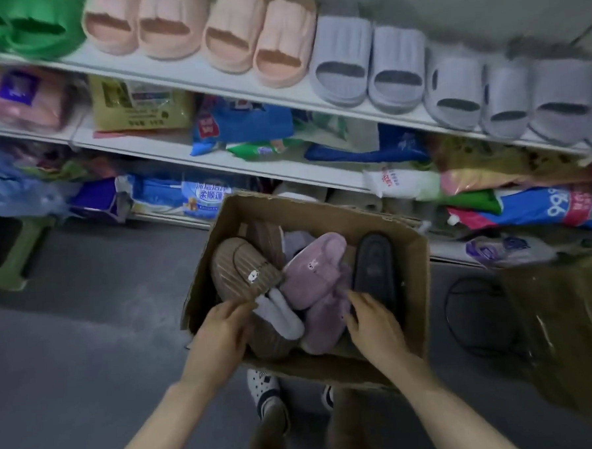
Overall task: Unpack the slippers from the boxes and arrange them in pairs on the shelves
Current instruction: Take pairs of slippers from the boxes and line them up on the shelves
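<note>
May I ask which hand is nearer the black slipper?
Right. The right hand lies just beside the black slipper; the left hand is on the brown slipper, farther left.

Coloured packets (248, 122) heaped in rows across the middle. Green stool (4, 253) far left on grey floor (87, 321). Black cable (447, 309) looped, right.

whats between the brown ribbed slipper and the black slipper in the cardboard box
A fuzzy lilac slipper lies between the brown ribbed slipper and the black slipper, seen in the head view.
</note>
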`<state>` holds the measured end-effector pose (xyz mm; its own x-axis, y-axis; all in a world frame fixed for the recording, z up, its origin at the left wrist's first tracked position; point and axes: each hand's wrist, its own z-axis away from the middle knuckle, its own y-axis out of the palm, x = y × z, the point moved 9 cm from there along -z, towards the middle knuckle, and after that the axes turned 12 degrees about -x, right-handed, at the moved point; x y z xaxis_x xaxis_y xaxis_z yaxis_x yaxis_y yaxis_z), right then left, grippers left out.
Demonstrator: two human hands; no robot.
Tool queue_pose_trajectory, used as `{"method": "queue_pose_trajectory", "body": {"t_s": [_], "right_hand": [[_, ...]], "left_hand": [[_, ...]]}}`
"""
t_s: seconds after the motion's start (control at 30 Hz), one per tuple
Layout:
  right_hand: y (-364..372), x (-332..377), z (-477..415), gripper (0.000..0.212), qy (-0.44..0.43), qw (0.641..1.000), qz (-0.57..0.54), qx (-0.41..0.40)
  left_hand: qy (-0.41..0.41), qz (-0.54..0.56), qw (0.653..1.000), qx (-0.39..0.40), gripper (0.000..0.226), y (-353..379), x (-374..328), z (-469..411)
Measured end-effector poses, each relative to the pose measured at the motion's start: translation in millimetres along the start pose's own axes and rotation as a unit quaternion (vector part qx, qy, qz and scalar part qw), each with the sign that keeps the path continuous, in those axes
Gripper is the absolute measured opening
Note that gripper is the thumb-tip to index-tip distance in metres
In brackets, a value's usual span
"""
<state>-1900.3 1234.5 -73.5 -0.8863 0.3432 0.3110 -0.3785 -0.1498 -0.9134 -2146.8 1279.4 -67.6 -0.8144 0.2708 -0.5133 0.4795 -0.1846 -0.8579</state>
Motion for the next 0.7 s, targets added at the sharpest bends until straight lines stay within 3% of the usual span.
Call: {"method": "queue_pose_trajectory", "body": {"t_s": [0.17,0.3,0.37,0.53,0.7], "right_hand": [[73.0,-10.6,-68.0,0.038,0.066,0.997,-0.021,0.043],[122.0,-11.1,-108.9,0.058,0.098,0.992,-0.033,0.067],[135.1,-16.5,-117.3,0.056,0.123,0.990,-0.051,0.054],[127.3,-40.0,-128.2,0.017,0.140,0.985,-0.083,0.052],[69.2,-25.0,-123.7,0.009,0.101,0.958,-0.264,0.043]], "left_hand": [[0.085,-0.036,0.993,0.075,0.051,60.7,-6.9,-8.1],[0.059,-0.085,0.987,0.126,0.053,93.6,4.0,-17.3],[0.051,-0.092,0.987,0.122,0.048,95.6,11.3,-20.2],[0.067,-0.082,0.990,0.089,0.050,90.4,12.3,-30.3],[0.052,-0.033,0.998,0.007,0.052,63.2,-12.8,-63.3]]}}
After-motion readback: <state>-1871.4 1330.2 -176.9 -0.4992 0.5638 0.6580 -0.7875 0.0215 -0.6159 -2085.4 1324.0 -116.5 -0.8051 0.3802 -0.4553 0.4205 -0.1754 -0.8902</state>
